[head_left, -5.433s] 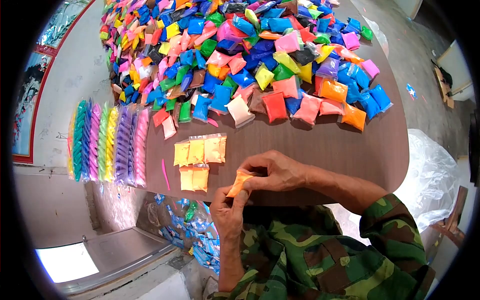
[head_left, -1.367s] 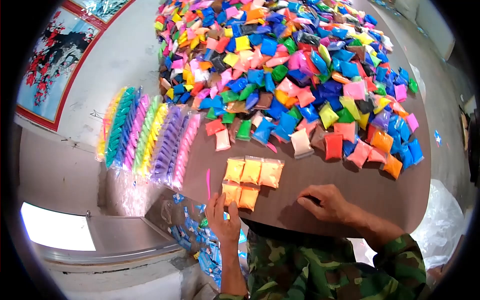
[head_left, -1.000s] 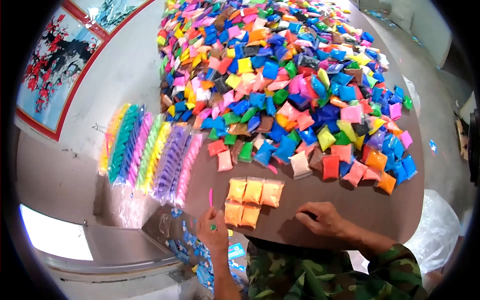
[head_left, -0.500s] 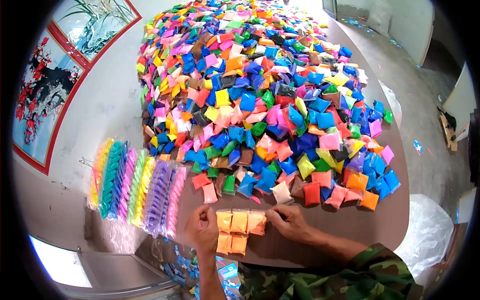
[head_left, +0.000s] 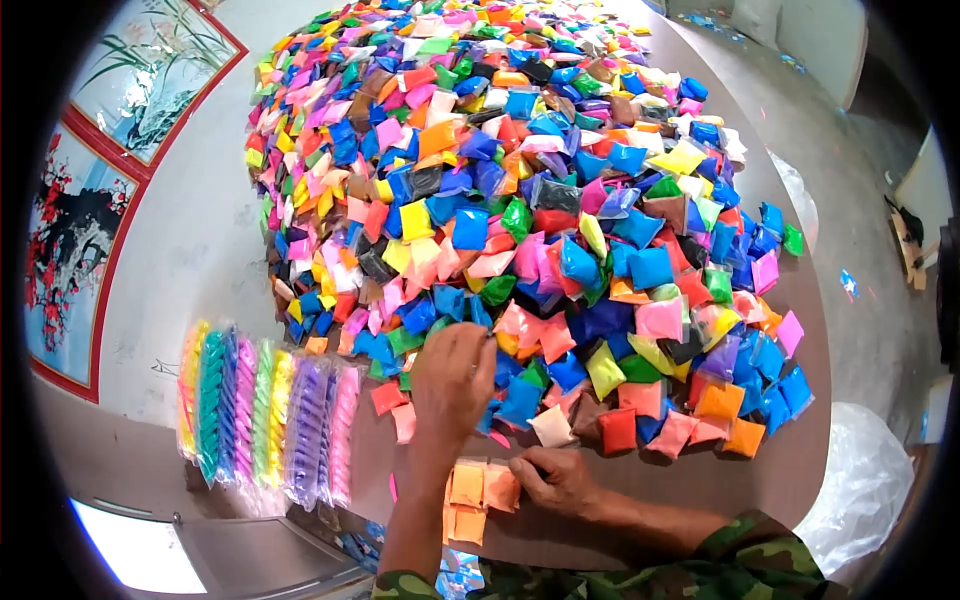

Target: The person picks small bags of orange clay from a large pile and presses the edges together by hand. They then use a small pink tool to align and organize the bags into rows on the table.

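My left hand [head_left: 455, 380] is over the near edge of the heap of small coloured packets [head_left: 520, 230]. Its fingers are bent and held together; whatever is under or between the fingertips is hidden. On the brown table just in front of me lie several light-orange packets [head_left: 467, 484] in short rows, partly covered by my left forearm. With thumb and forefinger closed, my right hand [head_left: 560, 482] grips the edge of the right-hand orange packet [head_left: 502, 488]. White, red and salmon packets lie just beyond this hand.
Left of the table are clear bags of twisted coloured strips [head_left: 265, 415]. Framed pictures [head_left: 80, 240] hang on the left wall. A clear plastic bag [head_left: 855, 480] is by the table's right edge. Blue wrappers [head_left: 460, 572] lie below the near edge.
My left hand has moved from beside the orange packets forward to the heap. My right hand has shifted slightly left and stays at the orange packets. The view has tilted slightly.
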